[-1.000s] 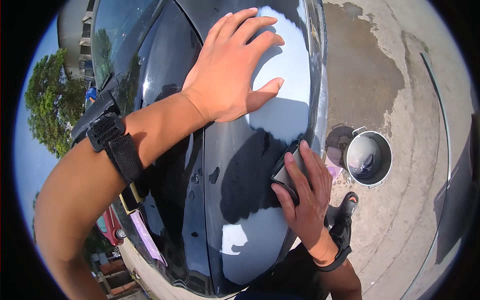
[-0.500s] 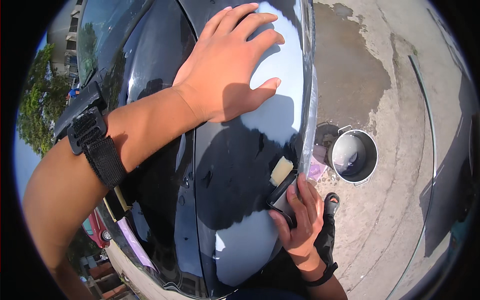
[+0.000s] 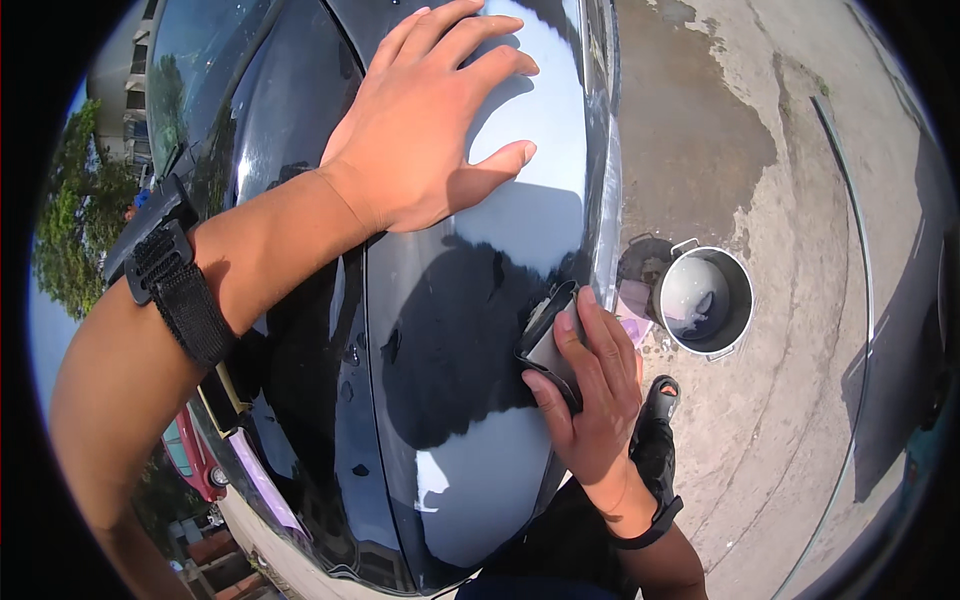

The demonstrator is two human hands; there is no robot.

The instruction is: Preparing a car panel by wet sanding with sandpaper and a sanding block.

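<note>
A black car panel [image 3: 450, 345] lies under both my hands, its dull, wet-looking dark area bordered by bright sky reflection. My left hand [image 3: 420, 125] rests on the far part of the panel, palm down with fingers spread and holding nothing. Closer to me, my right hand [image 3: 600, 395] grips a sanding block [image 3: 550, 345], grey on top with a dark wrap around its edges. The block lies against the panel near its right edge. Most of a pale yellow patch beside it is now hidden by the block.
On the concrete ground to the right stands a metal pot [image 3: 705, 303] with cloudy liquid inside. A long thin strip [image 3: 862, 260] lies farther right. Wet ground [image 3: 690, 130] spreads beyond the pot. My foot [image 3: 660, 395] shows near the car; a red car [image 3: 195, 455] stands at lower left.
My right hand has slid the sanding block a little away from me, over the pale yellow patch. My left hand stays spread on the panel. The whole view has shifted slightly.
</note>
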